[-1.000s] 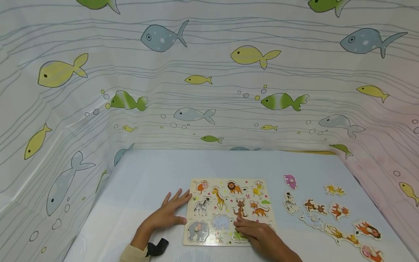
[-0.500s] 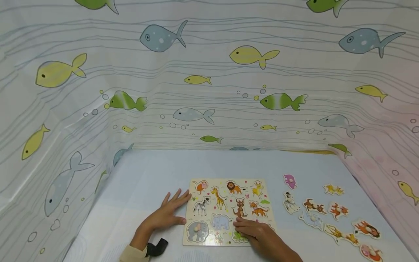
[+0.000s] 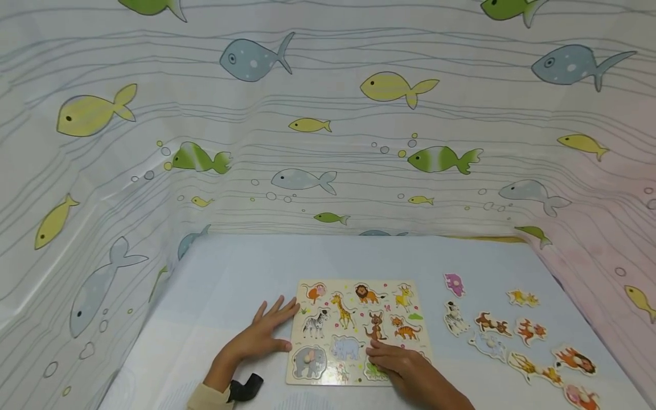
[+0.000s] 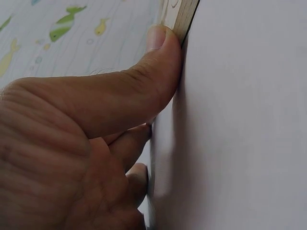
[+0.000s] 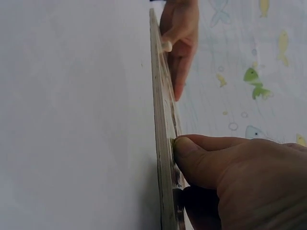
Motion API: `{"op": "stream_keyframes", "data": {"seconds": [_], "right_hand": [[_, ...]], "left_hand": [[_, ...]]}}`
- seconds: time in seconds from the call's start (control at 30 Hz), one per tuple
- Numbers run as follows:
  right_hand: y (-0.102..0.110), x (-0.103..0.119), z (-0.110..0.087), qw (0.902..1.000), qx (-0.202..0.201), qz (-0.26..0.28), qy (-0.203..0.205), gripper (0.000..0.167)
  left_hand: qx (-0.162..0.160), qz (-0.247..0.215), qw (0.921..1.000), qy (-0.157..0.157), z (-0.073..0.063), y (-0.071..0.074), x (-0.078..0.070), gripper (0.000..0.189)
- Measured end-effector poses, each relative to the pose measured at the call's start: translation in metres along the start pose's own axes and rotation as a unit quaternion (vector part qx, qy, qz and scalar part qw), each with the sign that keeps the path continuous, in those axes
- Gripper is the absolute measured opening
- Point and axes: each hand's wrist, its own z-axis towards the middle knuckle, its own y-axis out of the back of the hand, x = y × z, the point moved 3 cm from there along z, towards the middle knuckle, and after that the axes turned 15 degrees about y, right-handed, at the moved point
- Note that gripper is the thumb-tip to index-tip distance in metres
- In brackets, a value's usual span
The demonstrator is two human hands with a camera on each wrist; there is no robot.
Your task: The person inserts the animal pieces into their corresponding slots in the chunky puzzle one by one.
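Observation:
A wooden animal puzzle board [image 3: 353, 380] lies flat on the table. My left hand [image 3: 258, 340] rests at its left edge with the fingers spread; in the left wrist view the thumb [image 4: 165, 52] touches the board's side. My right hand [image 3: 405, 364] is over the board's lower right part, where its fingers pinch a green puzzle piece [image 3: 374, 373] mostly hidden beneath them. In the right wrist view the thumb [image 5: 187, 148] is pressed down at the board's surface. A grey elephant piece [image 3: 318, 364] with a knob sits in the lower left slot.
Several loose animal pieces lie right of the board, among them a purple piece [image 3: 454, 284], a zebra [image 3: 455, 319], a giraffe [image 3: 523, 363] and a lion [image 3: 576, 360]. A black curved object [image 3: 247, 388] is beside the left wrist. Fish-patterned sheeting [image 3: 359, 154] surrounds the table [image 3: 246, 267].

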Motion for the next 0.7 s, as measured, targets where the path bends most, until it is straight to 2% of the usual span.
{"op": "stream_keyframes", "data": {"seconds": [0.2,0.4,0.53,0.6,0.7], "right_hand": [[-0.001,0.002,0.000,0.9993,-0.003,-0.035,0.012,0.039],[-0.004,0.003,0.001,0.9993,0.011,-0.017,-0.032,0.031],[-0.001,0.001,0.002,0.9961,0.022,0.027,-0.081,0.035],[0.004,-0.001,0.003,0.9935,0.006,0.051,-0.102,0.040],[0.014,-0.008,0.003,0.9910,-0.055,0.063,-0.105,0.043]], "left_hand": [[0.002,-0.002,1.0000,-0.004,-0.001,0.002,-0.003,0.090],[0.000,-0.007,1.0000,-0.003,-0.003,0.002,-0.004,0.090],[0.001,-0.008,1.0000,0.001,-0.003,0.001,-0.003,0.089],[0.003,-0.008,1.0000,0.003,-0.003,0.001,-0.003,0.089],[0.002,-0.008,1.0000,0.001,-0.003,0.001,-0.003,0.089]]}}
